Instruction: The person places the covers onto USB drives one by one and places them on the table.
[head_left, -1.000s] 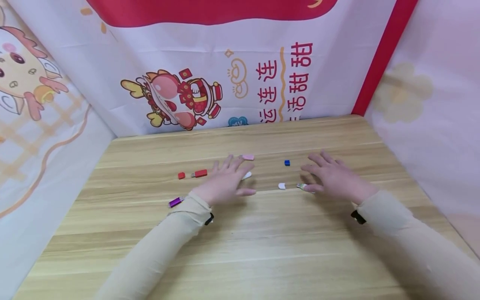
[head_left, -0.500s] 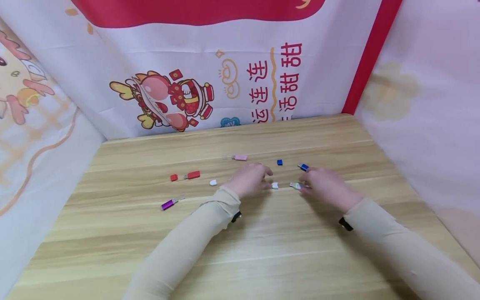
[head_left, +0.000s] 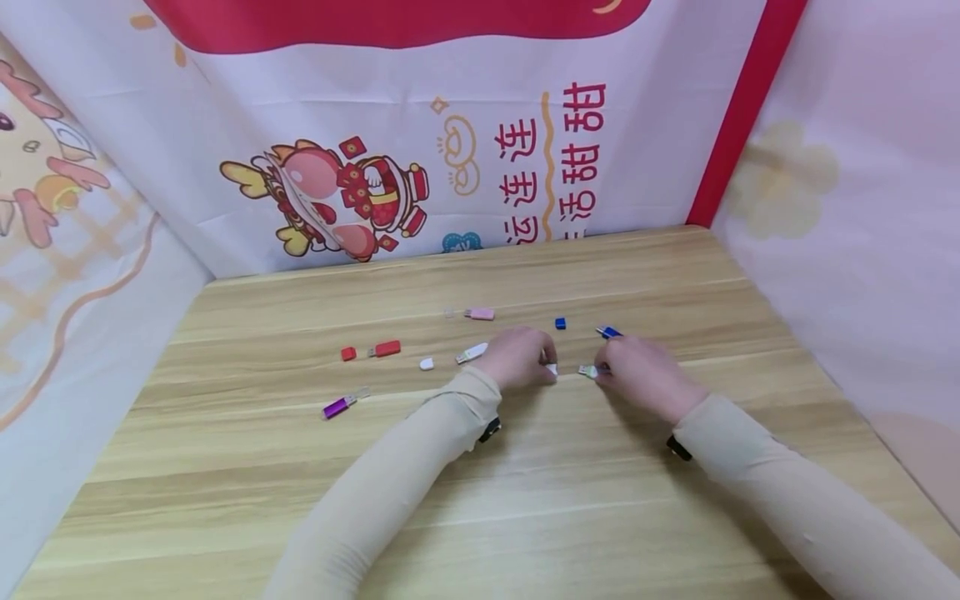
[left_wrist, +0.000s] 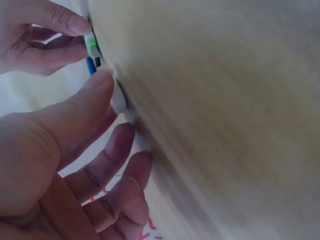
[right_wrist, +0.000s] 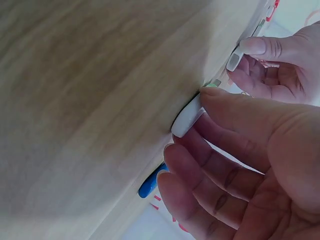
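My left hand (head_left: 521, 358) pinches a small white USB stick cap (head_left: 552, 369) between thumb and finger, low over the wooden table. Facing it, my right hand (head_left: 647, 375) pinches a white and green USB stick (head_left: 589, 372), its metal plug toward the cap. The cap and plug stand a short gap apart. In the right wrist view the white body (right_wrist: 188, 117) of that stick lies between thumb and fingers, close over the wood. A blue USB stick (head_left: 608, 332) lies just behind my right hand, partly covered by it, with its blue cap (head_left: 560, 323) to the left.
Left of my hands lie a white USB stick (head_left: 472, 352) and its cap (head_left: 427, 364), a red stick (head_left: 386, 349) with a red cap (head_left: 348, 354), a purple stick (head_left: 339, 407), and a pink stick (head_left: 480, 314) beside a clear cap (head_left: 449, 312). Printed cloth (head_left: 337, 100) hangs behind the table.
Both hands came down from hovering spread. My left hand moved right and took hold of the white cap; my right hand took hold of the white and green USB stick.
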